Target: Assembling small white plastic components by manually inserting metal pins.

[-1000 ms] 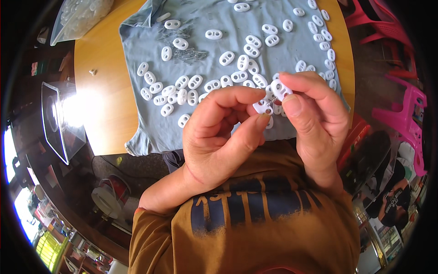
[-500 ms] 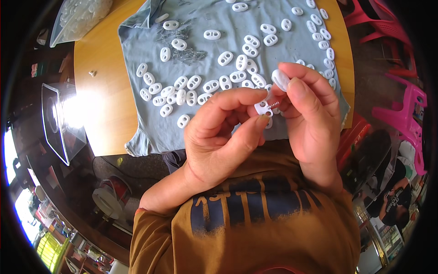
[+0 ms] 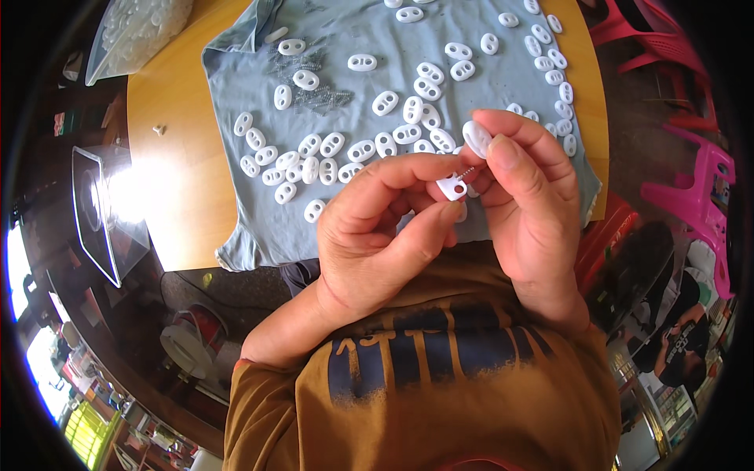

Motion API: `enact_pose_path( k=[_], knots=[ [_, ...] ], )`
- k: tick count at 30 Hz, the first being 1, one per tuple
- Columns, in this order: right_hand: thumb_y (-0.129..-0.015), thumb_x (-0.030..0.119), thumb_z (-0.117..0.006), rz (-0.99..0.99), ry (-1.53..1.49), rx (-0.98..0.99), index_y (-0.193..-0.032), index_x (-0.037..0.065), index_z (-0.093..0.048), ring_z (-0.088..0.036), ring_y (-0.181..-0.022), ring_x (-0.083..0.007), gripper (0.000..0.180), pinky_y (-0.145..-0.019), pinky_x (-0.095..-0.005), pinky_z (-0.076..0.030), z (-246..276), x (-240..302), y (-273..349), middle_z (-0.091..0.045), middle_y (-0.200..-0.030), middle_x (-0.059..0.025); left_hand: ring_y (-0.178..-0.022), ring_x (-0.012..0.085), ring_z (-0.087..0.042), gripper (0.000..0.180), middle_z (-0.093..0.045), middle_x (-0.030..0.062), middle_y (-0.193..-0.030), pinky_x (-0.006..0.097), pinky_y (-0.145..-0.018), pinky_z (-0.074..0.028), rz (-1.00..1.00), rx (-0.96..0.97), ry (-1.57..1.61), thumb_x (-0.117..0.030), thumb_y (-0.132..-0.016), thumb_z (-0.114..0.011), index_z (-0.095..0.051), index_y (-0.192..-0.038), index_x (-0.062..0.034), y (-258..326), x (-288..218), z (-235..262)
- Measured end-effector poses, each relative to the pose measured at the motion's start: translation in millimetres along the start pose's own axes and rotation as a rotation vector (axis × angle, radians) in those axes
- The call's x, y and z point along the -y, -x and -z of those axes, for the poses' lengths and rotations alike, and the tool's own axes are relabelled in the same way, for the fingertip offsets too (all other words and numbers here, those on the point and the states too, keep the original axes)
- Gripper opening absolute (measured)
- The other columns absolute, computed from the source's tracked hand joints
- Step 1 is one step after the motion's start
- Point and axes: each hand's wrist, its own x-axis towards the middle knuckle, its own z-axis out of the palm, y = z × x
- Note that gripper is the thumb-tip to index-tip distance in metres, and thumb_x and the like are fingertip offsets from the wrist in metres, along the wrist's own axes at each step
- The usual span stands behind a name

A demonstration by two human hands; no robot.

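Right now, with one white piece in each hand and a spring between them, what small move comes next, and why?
Probably ease the right hand toward the left hand, pressing its oval piece down along the spring onto the lower piece. The spring stands out of the lower piece and reaches toward the oval one, and the two white parts are still apart.

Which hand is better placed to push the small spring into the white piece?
Probably the right hand: its fingertips pinch an oval white piece and the small spring, which points at the white piece that the left hand holds.
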Motion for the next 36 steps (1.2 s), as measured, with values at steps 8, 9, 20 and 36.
enact_pose_path(
  k=[8,9,20,36],
  knots=[
    [-0.085,0.009,-0.054,0.059,0.114,-0.013,-0.107,-0.002,-0.054,-0.059,-0.083,-0.015,0.025,-0.074,-0.0291,-0.048,-1,1,1,-0.061,-0.092,-0.0095,-0.071,0.0088,-0.053,0.02,-0.059,0.0053,-0.085,0.02,-0.061,-0.043,-0.051,-0.061,-0.198,0.003,-0.079,-0.06,-0.059,-0.099,0.0015,-1,1,7],
    [-0.085,0.009,-0.054,0.05,0.113,0.014,-0.107,-0.002,-0.054,-0.059,-0.083,-0.015,0.025,-0.074,-0.0291,-0.049,0,1,1,-0.061,-0.092,-0.0097,-0.07,0.0094,-0.052,0.017,-0.059,0.0055,-0.083,0.02,-0.06,-0.042,-0.115,-0.069,-0.286,0.001,-0.079,-0.061,-0.062,-0.096,0.0008,-3,1,8],
    [-0.085,0.01,-0.054,0.063,0.128,0.0,-0.105,-0.003,-0.055,-0.059,-0.083,-0.0151,0.024,-0.072,-0.0288,-0.049,-4,3,1,-0.062,-0.091,-0.0101,-0.061,0.0064,-0.052,0.012,-0.062,0.0084,-0.086,0.018,-0.053,-0.043,0.049,-0.121,0.092,-0.005,-0.085,-0.056,-0.054,-0.095,0.0007,-5,-5,1],
    [-0.082,0.0,-0.055,0.352,0.375,0.096,-0.103,-0.004,-0.056,-0.057,-0.082,-0.0141,0.022,-0.075,-0.0266,-0.048,1,-5,2,-0.06,-0.094,-0.0113,-0.053,0.015,-0.054,0.011,-0.061,0.0109,-0.078,0.024,-0.047,-0.044,0.045,-0.131,0.116,-0.006,-0.082,-0.057,-0.053,-0.09,-0.0002,-6,-3,-1]
  ],
)
